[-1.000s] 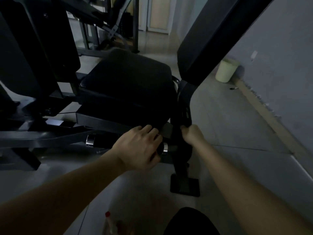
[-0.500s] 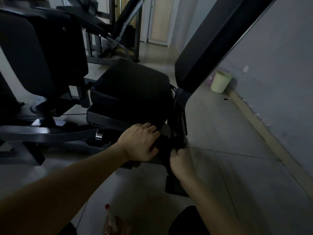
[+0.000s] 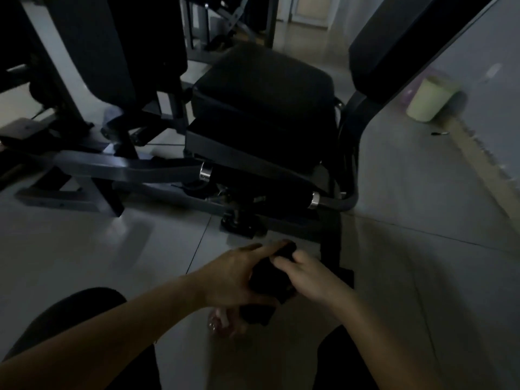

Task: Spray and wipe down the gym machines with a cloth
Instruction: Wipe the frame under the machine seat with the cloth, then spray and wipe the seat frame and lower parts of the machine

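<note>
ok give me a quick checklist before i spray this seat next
1. Dark cloth held: ok, left hand and right hand both grip it.
2. Free hand for spraying: not ok, both are on the cloth.
3. Spray bottle in reach: ok, on the floor just below the hands, blurred.
4. Seat pad unobstructed: ok, nothing lies on it.
5. Cloth damp or clean: cannot tell, too dark.
</note>
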Motion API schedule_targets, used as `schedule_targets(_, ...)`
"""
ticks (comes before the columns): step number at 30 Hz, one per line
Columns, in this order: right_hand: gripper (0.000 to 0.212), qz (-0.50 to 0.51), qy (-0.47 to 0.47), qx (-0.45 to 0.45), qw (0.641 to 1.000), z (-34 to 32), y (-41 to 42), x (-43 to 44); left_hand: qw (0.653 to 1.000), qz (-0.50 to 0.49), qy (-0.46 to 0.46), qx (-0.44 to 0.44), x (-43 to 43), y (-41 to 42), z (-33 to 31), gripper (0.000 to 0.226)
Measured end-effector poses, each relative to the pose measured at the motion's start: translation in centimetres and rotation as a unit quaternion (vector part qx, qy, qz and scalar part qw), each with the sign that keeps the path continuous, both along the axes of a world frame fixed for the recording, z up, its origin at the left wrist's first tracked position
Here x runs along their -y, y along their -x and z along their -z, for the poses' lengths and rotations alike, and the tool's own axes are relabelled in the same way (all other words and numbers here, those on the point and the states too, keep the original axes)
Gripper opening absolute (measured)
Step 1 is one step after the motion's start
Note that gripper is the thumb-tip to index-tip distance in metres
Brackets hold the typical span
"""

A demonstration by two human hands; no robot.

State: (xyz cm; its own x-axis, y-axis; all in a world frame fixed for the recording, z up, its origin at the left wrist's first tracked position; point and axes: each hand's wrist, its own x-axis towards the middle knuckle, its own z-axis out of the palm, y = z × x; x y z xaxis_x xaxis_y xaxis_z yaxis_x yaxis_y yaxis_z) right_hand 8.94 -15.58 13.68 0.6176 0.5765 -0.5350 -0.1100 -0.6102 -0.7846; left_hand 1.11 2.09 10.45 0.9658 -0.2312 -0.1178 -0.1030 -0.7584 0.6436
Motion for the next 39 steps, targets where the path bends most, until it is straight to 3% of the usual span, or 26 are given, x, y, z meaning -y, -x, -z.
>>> schedule_targets(3,0.047,-0.014,-0.025,-0.011,1.0,1.5,0.1,-1.9,0.992,-0.117,0.052,-0.021,-0.8,0.2,1.0,0.046)
schedule_targets(7,0.046,0.013,-0.015,-0.017,1.0,5.3,0.2,-4.8,0.95,-0.264,0.124,-0.109,-4.5,0.5,1.6,0.017)
schedule_targets(10,0.036,-0.138,0.101,0.047,0.984,9.8,1.3,-7.2,0.881,-0.407,0.188,-0.149,-7.5,2.5,3.4,0.011)
schedule_targets(12,0.057,-0.217,0.194,0.059,0.955,12.5,2.0,-8.8,0.842,-0.466,0.217,-0.162,-8.7,3.4,4.7,0.003)
schedule_targets(14,0.068,-0.265,0.242,0.064,0.931,14.2,2.5,-10.3,0.834,-0.482,0.185,-0.196,-9.4,3.6,6.3,0.005)
schedule_targets(17,0.063,-0.294,0.284,0.085,0.909,16.1,2.7,-11.5,0.827,-0.469,0.133,-0.279,-9.3,3.3,8.3,0.022)
schedule_targets(19,0.063,-0.317,0.303,0.08,0.895,16.8,2.8,-12.2,0.787,-0.484,0.163,-0.344,-9.1,4.1,8.3,0.03)
schedule_targets(22,0.05,-0.252,0.295,0.065,0.92,16.6,3.6,-11.4,0.728,-0.484,0.252,-0.415,-6.8,6.2,6.7,0.031)
schedule_targets(24,0.044,-0.206,0.262,0.069,0.94,13.5,4.3,-10.7,0.71,-0.484,0.284,-0.425,-5.2,7.2,4.5,0.029)
schedule_targets(27,0.046,-0.16,0.213,0.065,0.962,5.3,6.0,-9.0,0.714,-0.472,0.314,-0.41,-2.8,7.9,-2.1,0.036)
schedule_targets(31,0.024,-0.129,0.174,0.058,0.975,-8.8,6.2,-6.4,0.759,-0.408,0.326,-0.389,-1.1,6.3,-15.1,0.046)
schedule_targets(35,0.038,-0.122,0.165,0.0,0.979,-23.5,5.6,-3.8,0.836,-0.313,0.224,-0.392,-0.5,4.6,-28.6,0.06)
schedule_targets(39,0.039,-0.122,0.137,-0.015,0.983,-35.5,4.3,-0.8,0.822,-0.271,0.274,-0.42,0.3,2.7,-40.5,0.054)
